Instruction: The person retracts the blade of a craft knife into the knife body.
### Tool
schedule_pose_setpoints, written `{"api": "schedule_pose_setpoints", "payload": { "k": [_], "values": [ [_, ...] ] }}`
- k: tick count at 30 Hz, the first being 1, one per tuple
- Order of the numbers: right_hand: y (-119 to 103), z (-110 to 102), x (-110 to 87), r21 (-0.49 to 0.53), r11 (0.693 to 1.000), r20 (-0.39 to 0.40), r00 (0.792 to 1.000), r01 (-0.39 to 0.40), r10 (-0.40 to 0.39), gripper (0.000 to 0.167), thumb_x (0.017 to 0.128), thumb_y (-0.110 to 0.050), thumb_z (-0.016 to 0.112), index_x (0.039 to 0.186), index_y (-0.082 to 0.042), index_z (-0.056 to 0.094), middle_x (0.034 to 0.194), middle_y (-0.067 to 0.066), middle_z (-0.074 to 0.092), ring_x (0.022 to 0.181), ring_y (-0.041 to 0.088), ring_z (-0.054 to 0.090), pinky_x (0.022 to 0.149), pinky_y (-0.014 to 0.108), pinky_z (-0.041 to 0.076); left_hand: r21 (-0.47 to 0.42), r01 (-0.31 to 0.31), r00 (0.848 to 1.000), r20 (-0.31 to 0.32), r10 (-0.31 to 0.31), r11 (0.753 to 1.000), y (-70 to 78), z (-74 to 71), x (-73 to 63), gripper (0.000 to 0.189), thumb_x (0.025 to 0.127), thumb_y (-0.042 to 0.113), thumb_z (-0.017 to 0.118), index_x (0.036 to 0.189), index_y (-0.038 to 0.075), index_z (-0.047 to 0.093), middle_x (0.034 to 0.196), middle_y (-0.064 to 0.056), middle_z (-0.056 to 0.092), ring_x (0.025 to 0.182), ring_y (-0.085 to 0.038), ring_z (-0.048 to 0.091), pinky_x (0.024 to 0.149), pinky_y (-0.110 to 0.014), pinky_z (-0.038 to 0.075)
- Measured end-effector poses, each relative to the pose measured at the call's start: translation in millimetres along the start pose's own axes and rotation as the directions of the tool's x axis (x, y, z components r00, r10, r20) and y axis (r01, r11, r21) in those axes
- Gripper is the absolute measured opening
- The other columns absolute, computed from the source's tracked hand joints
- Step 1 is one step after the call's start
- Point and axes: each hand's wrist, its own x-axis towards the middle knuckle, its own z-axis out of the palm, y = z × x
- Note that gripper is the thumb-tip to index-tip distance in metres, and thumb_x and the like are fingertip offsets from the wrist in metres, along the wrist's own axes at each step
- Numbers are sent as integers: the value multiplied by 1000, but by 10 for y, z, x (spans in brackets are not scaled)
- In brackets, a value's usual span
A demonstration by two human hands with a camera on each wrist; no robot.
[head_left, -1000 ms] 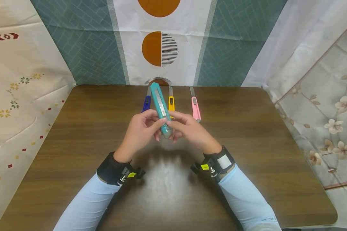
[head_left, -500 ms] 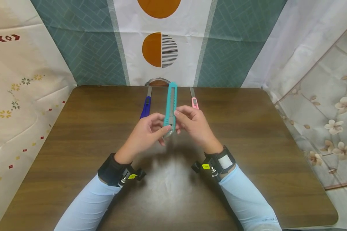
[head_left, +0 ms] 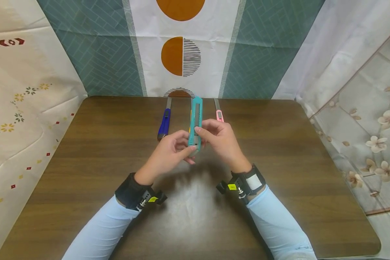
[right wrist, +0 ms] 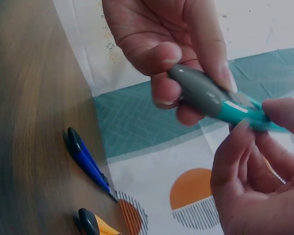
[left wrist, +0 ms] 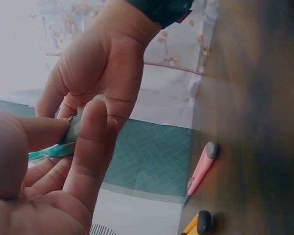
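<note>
A teal utility knife [head_left: 196, 119] with a grey butt end is held up over the table between both hands. My left hand [head_left: 172, 148] grips its lower end, thumb on the front face near the slider. Higher up the body, my right hand [head_left: 221, 139] pinches it between thumb and fingers. In the right wrist view the grey end [right wrist: 198, 90] lies among the left fingers, and the right fingertips pinch the teal part. From the left wrist, most of the knife is hidden behind the fingers. No extended blade shows at its upper end.
On the brown table [head_left: 100, 162] lie a blue utility knife [head_left: 164, 122] to the left, a pink utility knife [head_left: 219, 115] to the right, and a yellow utility knife [left wrist: 198, 224] between them, mostly hidden behind the teal one in the head view. Patterned cloths [head_left: 100, 50] hang around the table.
The teal knife has swung from a leftward lean to nearly upright and shifted right, now covering the yellow knife. The right thumb has moved higher along its body; the left hand has followed rightward.
</note>
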Motion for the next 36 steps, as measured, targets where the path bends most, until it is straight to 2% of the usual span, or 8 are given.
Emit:
{"api": "schedule_pose_setpoints", "payload": {
  "k": [4, 6, 12, 17, 24, 27, 32, 36],
  "values": [
    [13, -19, 20, -25, 999, -78, 996, -41, 39, 25, 95, -27, 75, 113, -10, 76, 100, 5, 77, 86, 22, 70, 81, 43, 64, 0, 54, 998, 31, -54, 999, -32, 45, 16, 27, 98, 8, 69, 122, 0, 59, 100, -21, 71, 83, -36, 75, 74, -55, 64],
    [11, -35, 24, -33, 998, -108, 993, -59, 56, 27, 94, -29, 76, 113, -10, 77, 101, 6, 77, 89, 22, 71, 83, 43, 65, 13, 82, 995, 50, -83, 997, -56, 65, 22, 28, 98, 9, 70, 122, 0, 59, 101, -21, 71, 84, -33, 76, 76, -55, 64],
    [12, -78, 30, 40, 996, -133, 987, -81, 86, 33, 91, -30, 81, 113, -7, 77, 101, 9, 79, 88, 24, 76, 80, 37, 66, 56, 140, 985, 97, -145, 988, -64, 96, 22, 29, 97, 9, 71, 122, 2, 59, 105, -19, 73, 90, -37, 75, 80, -56, 64],
    [4, -96, 30, 52, 995, -146, 985, -85, 92, 33, 89, -31, 82, 112, -7, 77, 99, 7, 79, 87, 23, 77, 78, 38, 66, 68, 134, 984, 112, -141, 989, -67, 98, 24, 29, 97, 10, 71, 123, 1, 59, 106, -19, 73, 87, -32, 76, 80, -57, 63],
    [-16, -81, 37, 43, 995, -117, 989, -91, 96, 31, 89, -29, 82, 108, -5, 76, 94, 7, 79, 86, 23, 76, 75, 39, 66, 96, 127, 987, 92, -136, 987, -93, 110, 19, 28, 99, 15, 69, 123, 1, 63, 102, -17, 74, 72, -24, 75, 75, -58, 63],
    [-6, -76, 42, 35, 995, -111, 989, -90, 93, 29, 90, -28, 82, 107, -5, 76, 93, 7, 79, 85, 22, 76, 74, 38, 66, 104, 126, 987, 91, -136, 986, -104, 111, 16, 26, 99, 14, 69, 122, 1, 63, 102, -17, 73, 73, -24, 75, 74, -58, 63],
    [16, -72, 48, 28, 995, -113, 989, -95, 97, 29, 91, -26, 80, 107, -2, 75, 93, 8, 80, 83, 21, 76, 74, 39, 66, 105, 120, 986, 104, -131, 987, -106, 107, 15, 24, 98, 11, 70, 119, 1, 63, 101, -19, 73, 78, -33, 75, 74, -58, 63],
    [36, -88, 53, 12, 994, -145, 983, -113, 114, 30, 91, -29, 80, 108, -5, 76, 96, 7, 80, 83, 22, 75, 74, 39, 66, 107, 132, 984, 110, -144, 985, -97, 98, 19, 30, 95, 9, 73, 122, 1, 62, 101, -18, 73, 78, -29, 76, 76, -57, 63]
  ]
}}
